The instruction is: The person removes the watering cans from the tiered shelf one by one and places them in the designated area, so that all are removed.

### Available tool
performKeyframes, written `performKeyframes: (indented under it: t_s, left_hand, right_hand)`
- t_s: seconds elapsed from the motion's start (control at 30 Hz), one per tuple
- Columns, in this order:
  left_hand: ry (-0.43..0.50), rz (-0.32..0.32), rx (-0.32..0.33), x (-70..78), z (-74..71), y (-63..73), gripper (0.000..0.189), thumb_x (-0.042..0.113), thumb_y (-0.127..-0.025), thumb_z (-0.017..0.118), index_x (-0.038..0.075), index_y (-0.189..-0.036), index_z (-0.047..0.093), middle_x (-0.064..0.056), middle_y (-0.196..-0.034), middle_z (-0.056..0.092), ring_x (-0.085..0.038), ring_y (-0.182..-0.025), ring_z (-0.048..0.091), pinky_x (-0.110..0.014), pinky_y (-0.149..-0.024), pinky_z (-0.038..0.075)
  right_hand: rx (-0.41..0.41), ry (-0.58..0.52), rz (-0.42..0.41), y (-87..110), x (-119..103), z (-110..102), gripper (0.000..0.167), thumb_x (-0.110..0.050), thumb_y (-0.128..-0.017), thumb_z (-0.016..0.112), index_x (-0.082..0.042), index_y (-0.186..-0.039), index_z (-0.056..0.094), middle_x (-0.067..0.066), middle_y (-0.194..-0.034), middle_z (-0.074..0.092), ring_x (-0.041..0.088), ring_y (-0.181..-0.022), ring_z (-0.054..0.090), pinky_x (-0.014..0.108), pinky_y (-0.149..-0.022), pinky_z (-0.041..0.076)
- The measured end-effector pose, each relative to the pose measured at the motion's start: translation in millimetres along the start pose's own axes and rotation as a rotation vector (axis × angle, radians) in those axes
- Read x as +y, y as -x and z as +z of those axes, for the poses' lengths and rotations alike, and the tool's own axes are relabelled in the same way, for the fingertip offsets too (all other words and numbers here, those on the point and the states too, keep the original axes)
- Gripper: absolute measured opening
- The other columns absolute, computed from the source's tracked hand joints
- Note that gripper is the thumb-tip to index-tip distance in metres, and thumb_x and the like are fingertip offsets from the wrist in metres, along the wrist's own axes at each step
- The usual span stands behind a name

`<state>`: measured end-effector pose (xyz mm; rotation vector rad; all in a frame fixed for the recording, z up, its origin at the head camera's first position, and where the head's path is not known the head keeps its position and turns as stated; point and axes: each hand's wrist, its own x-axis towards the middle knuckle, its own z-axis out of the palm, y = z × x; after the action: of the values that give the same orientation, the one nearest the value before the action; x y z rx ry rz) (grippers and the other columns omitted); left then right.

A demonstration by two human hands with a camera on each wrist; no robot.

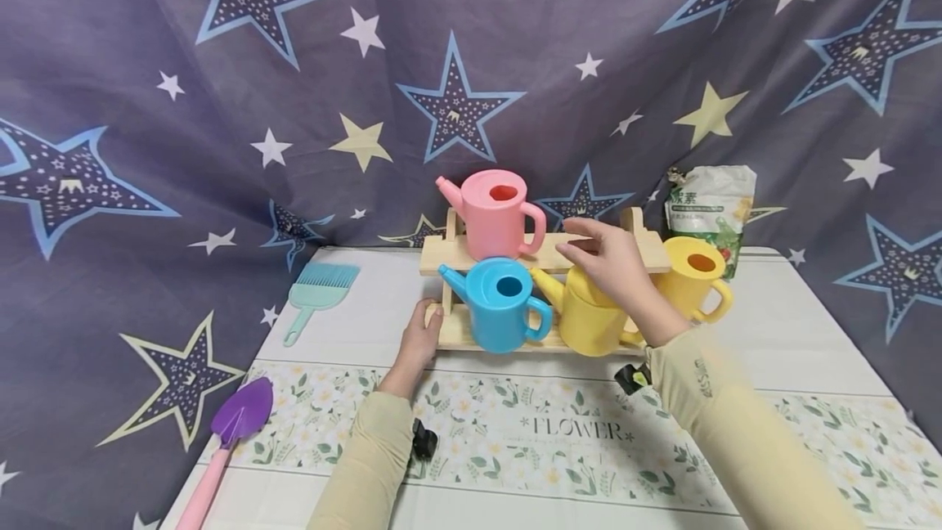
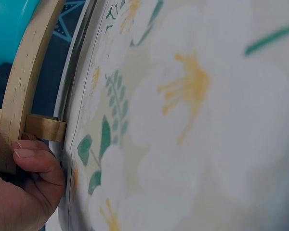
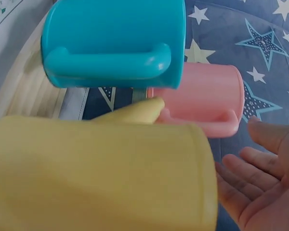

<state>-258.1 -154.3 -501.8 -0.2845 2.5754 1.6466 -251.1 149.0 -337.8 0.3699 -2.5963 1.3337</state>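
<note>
A two-tier wooden rack (image 1: 436,258) stands on the table, its left lower end gripped by my left hand (image 1: 419,342). In the left wrist view, curled fingertips (image 2: 26,154) rest against the wooden board. On the upper tier sits a pink watering can (image 1: 491,219). The lower tier bears a blue watering can (image 1: 500,317) and a yellow watering can (image 1: 586,321). My right hand (image 1: 611,264) is over the upper tier, above the yellow can and right of the pink one. Its fingers (image 3: 245,173) are extended and hold nothing.
Another yellow watering can (image 1: 695,272) stands right of the rack, before a white and green bag (image 1: 710,203). On the left lie a teal brush (image 1: 320,289) and a purple trowel (image 1: 239,411) with a pink handle. A star-patterned cloth (image 1: 309,105) hangs behind the table.
</note>
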Motion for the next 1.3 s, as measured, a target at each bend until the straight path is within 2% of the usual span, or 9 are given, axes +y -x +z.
performKeyframes:
  t_s: [0.2, 0.5, 0.73, 0.97, 1.17, 1.3]
  left_hand:
    - [0.005, 0.009, 0.002, -0.3, 0.2, -0.8, 0.051, 0.040, -0.105, 0.038, 0.014, -0.150, 0.033, -0.015, -0.146, 0.045, -0.038, -0.132, 0.041, -0.057, -0.107, 0.033]
    - [0.007, 0.009, 0.003, -0.4, 1.8, -0.3, 0.052, 0.041, -0.105, 0.038, 0.014, -0.150, 0.033, -0.015, -0.146, 0.045, -0.038, -0.133, 0.040, -0.057, -0.108, 0.031]
    - [0.019, 0.009, 0.006, -0.8, 0.7, 0.0, 0.051, 0.040, -0.105, 0.039, 0.015, -0.149, 0.034, -0.015, -0.144, 0.047, -0.037, -0.131, 0.043, -0.056, -0.107, 0.034]
    - [0.010, 0.015, 0.004, 0.1, 2.0, 1.3, 0.052, 0.041, -0.105, 0.038, 0.014, -0.149, 0.034, -0.015, -0.143, 0.048, -0.036, -0.129, 0.045, -0.056, -0.106, 0.035]
    - [0.002, 0.011, 0.003, -0.6, 1.9, 0.7, 0.052, 0.041, -0.105, 0.037, 0.014, -0.149, 0.034, -0.015, -0.137, 0.052, -0.032, -0.117, 0.053, -0.050, -0.095, 0.045]
    - [-0.002, 0.007, 0.009, -0.6, 1.9, 0.4, 0.051, 0.041, -0.105, 0.037, 0.015, -0.149, 0.035, -0.014, -0.134, 0.054, -0.031, -0.112, 0.054, -0.047, -0.091, 0.047]
  right_hand:
    - [-0.020, 0.046, 0.027, -9.3, -9.7, 11.9, 0.052, -0.020, -0.092, 0.071, -0.004, -0.139, 0.052, 0.018, -0.133, 0.058, 0.034, -0.109, 0.064, 0.045, -0.090, 0.052]
    - [0.001, 0.102, 0.062, -24.6, -17.0, 24.7, 0.056, -0.014, -0.091, 0.071, -0.004, -0.141, 0.049, 0.017, -0.126, 0.063, 0.031, -0.104, 0.064, 0.043, -0.089, 0.053]
    - [-0.027, 0.077, 0.088, -31.9, -17.3, 28.0, 0.047, -0.009, -0.093, 0.068, -0.002, -0.137, 0.054, 0.017, -0.120, 0.066, 0.031, -0.106, 0.064, 0.043, -0.091, 0.052]
    - [-0.001, 0.103, 0.101, -34.9, -16.8, 30.7, 0.036, -0.010, -0.093, 0.069, -0.004, -0.128, 0.062, 0.015, -0.116, 0.068, 0.030, -0.107, 0.063, 0.043, -0.090, 0.053]
    - [0.020, 0.140, 0.095, -36.7, -17.2, 32.6, 0.027, -0.010, -0.093, 0.068, -0.005, -0.120, 0.067, 0.013, -0.109, 0.070, 0.028, -0.103, 0.064, 0.042, -0.088, 0.054]
    - [0.042, 0.161, 0.063, -36.5, -16.3, 33.5, 0.025, -0.009, -0.094, 0.067, -0.004, -0.119, 0.067, 0.014, -0.108, 0.070, 0.028, -0.100, 0.065, 0.042, -0.087, 0.054]
